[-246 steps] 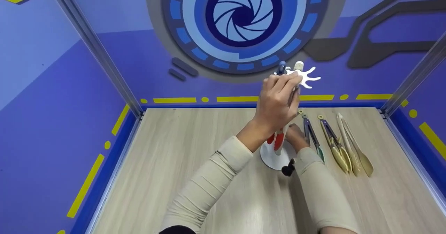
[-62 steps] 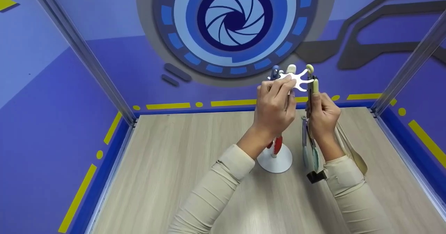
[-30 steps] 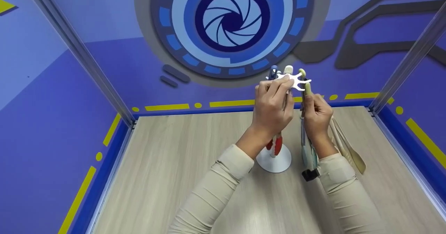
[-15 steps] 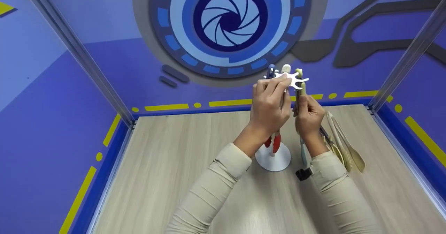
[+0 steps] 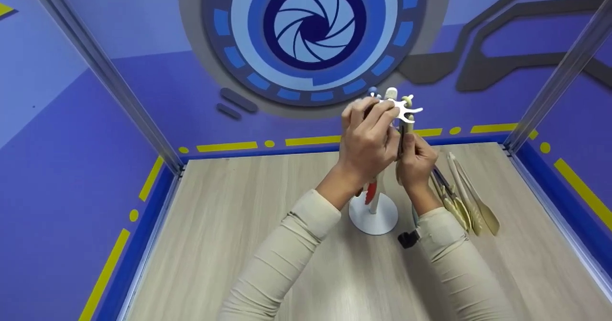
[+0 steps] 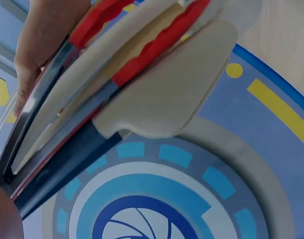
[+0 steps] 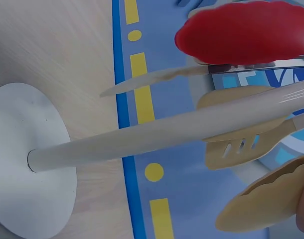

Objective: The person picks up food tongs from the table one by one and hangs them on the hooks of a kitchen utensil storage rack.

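Observation:
My left hand (image 5: pixel 366 137) grips the top of a white utensil stand (image 5: pixel 377 214) with curved hooks. Red-tipped tongs (image 7: pixel 246 32) hang from it, beside a beige slotted turner (image 7: pixel 249 142) and a cream spatula (image 6: pixel 177 84). My right hand (image 5: pixel 417 162) holds upright another pair of tongs (image 7: pixel 264 201) with beige tips. Their yellow-green loop (image 5: pixel 407 100) sits at a hook on the stand's right side; in the head view it appears to be over the hook. The left hand hides part of the stand's top, and the right hand covers the middle of the held tongs.
On the wooden table (image 5: pixel 239 244) to the right lie yellow-tipped tongs (image 5: pixel 456 206) and beige tongs with a spatula-shaped side (image 5: pixel 485 211). My right forearm hides most of a teal-tipped pair. Metal posts and printed panels (image 5: pixel 143 96) bound the table.
My right hand, low beside the stand at first, has risen with the tongs and moved left, bringing their loop to the hook. The stand's hanging red-tipped tongs have swung slightly left.

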The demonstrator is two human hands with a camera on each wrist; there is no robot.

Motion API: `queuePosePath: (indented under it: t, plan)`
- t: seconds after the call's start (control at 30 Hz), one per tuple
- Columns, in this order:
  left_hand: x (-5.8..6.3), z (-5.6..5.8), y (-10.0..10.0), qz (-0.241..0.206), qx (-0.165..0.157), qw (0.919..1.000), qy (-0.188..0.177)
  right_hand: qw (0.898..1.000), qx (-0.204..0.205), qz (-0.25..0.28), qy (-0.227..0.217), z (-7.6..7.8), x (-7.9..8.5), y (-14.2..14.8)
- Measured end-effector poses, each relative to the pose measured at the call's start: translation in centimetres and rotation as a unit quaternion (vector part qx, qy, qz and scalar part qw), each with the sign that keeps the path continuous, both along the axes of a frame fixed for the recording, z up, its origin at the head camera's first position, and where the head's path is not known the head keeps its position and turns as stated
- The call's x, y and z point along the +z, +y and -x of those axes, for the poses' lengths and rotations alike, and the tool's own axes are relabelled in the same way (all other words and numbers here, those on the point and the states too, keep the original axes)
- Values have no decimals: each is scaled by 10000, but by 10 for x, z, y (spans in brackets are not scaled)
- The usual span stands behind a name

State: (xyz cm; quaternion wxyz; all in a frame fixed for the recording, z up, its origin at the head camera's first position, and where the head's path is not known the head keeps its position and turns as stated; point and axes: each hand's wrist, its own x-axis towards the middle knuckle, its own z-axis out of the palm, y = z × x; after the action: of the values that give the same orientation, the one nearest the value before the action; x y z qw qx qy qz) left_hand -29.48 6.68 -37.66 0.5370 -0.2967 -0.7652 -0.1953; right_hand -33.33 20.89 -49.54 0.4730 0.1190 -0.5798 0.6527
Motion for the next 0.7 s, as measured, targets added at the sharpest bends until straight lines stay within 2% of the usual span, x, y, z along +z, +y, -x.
queuePosePath:
  t: [0.1,0.2,0.37,0.43,0.53,0.7]
  plan:
    - [8,5,-3,106,-268,9996,-61,9998,123,126,-15,0,0,-3]
    - [15,11,-7,237,-718,9966,-339,9988,410,271,0,1,0,-4]
    - [19,18,-15,186,-1660,9810,-989,9949,892,479,-11,2,-2,-4]
    - [20,18,-16,144,-1889,9748,-1175,9938,971,546,-56,3,-3,-3]
    - [20,18,-15,123,-1974,9720,-1265,9958,758,472,-199,3,-3,-5]
    - [15,17,-14,142,-1794,9778,-1069,9987,326,212,-324,4,-4,-10]
